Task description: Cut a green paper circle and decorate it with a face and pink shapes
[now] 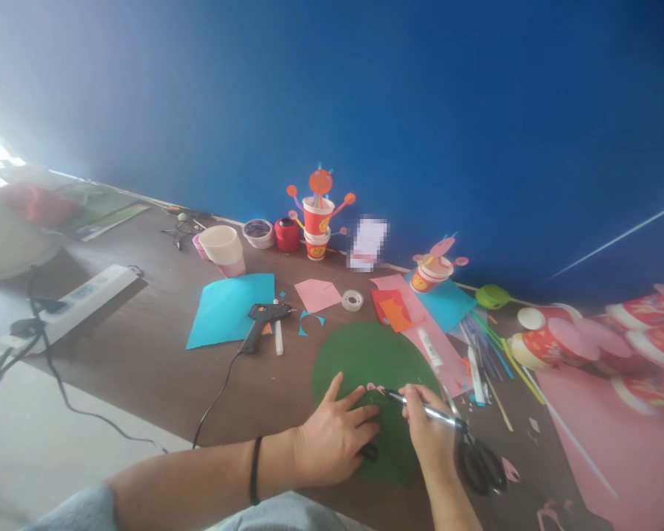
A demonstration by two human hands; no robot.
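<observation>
My left hand (335,435) lies flat with fingers spread on a dark green paper circle (365,361), pressing it to the brown table (144,369). My right hand (431,431) is closed on a black and silver pen (429,409), its tip touching the green paper near a small pink scrap (373,386). Black scissors (479,464) lie just right of that hand.
A black glue gun (263,321) with its cord rests on blue paper (229,310). Pink paper (316,293), a tape roll (353,300), red paper cups (316,221), coloured straws (490,346), a white power strip (74,302) and a large pink sheet (625,442) surround the work.
</observation>
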